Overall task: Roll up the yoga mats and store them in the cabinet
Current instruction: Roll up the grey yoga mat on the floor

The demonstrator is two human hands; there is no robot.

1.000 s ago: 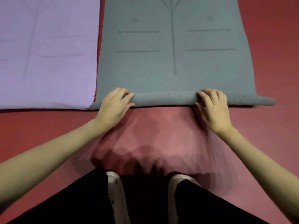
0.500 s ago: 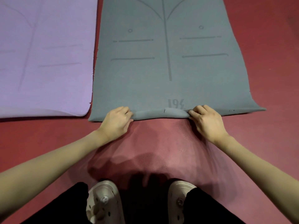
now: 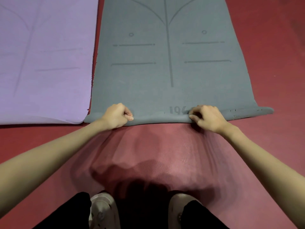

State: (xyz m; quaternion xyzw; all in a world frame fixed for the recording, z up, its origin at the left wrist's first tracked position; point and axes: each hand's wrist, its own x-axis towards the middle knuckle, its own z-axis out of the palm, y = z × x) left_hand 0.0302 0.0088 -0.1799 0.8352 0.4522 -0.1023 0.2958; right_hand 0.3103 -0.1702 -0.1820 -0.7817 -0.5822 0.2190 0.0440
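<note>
A grey yoga mat point(image 3: 165, 66) with printed alignment lines lies flat on the red floor ahead of me. Its near edge is curled over into a thin roll point(image 3: 158, 119) running across the mat's width. My left hand point(image 3: 116, 116) grips the roll toward its left end, fingers curled over it. My right hand point(image 3: 206, 117) pinches the roll right of centre, partly covering some printed digits. A purple yoga mat point(image 3: 44, 63) lies flat to the left, beside the grey one.
A red floor mat point(image 3: 156, 154) stretches from the roll back to my feet. My white shoes point(image 3: 102, 210) and black trousers are at the bottom edge. Bare red floor point(image 3: 272, 47) lies to the right of the grey mat. No cabinet is in view.
The thicker roll seen a second ago came undone to a short fold in the middle. Now both hands have curled the near edge over again along the full width.
</note>
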